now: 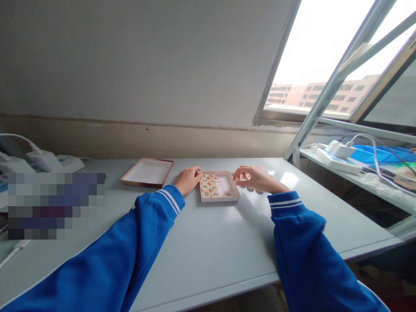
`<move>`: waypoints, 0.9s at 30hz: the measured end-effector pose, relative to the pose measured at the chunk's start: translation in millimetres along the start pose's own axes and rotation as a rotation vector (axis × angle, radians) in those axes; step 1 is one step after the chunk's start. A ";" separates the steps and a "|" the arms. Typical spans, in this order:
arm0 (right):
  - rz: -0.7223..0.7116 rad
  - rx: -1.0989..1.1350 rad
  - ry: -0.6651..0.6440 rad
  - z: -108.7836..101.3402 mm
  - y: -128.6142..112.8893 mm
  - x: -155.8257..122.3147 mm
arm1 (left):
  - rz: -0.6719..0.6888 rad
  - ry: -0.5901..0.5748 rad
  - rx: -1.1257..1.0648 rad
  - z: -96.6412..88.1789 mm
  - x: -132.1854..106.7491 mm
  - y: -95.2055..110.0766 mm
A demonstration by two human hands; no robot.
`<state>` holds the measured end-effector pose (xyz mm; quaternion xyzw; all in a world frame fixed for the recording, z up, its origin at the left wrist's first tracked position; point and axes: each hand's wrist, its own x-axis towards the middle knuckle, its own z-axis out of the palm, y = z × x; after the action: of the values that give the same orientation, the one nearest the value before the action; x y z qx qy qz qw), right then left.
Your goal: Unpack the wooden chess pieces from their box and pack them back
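A small shallow box [235, 197] lies on the grey table [208, 242], holding several round wooden chess pieces [208, 185] in rows along its left side. My left hand [187, 178] rests against the box's left edge with fingers curled, fingertips at the top-left pieces. My right hand [256, 177] is just right of the box, fingers pinched on a wooden piece [244, 176], over a few loose pieces on the table. Both arms wear blue sleeves with white stripes.
The box's lid [147, 172] lies upturned to the left. White devices [42, 161] sit at the far left by the wall. On the right stands a metal shelf [357, 173] with a power strip [331, 156], cables and a blue tray, beneath a window.
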<state>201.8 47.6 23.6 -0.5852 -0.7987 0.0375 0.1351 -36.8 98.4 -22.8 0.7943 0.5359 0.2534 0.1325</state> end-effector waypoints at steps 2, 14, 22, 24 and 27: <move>-0.097 0.127 -0.096 -1.3 -12.2 -0.1 | 0.002 0.002 0.003 0.1 0.3 -0.1; -0.307 0.365 -0.417 1.3 -20.8 1.0 | 0.009 0.015 0.015 0.9 0.4 -0.5; -0.237 0.260 -0.178 3.9 -25.1 1.9 | 0.017 0.017 0.010 1.8 1.1 -1.7; -0.146 0.261 -0.138 -6.1 -22.9 -2.9 | 0.015 0.017 0.009 1.6 1.1 -1.7; 0.034 0.287 -0.184 -18.8 -10.6 -10.9 | 0.014 0.016 0.008 1.2 0.7 -1.4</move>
<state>200.0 32.1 42.1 -0.5676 -0.7840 0.2067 0.1428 -37.0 99.6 -24.3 0.7964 0.5327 0.2585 0.1231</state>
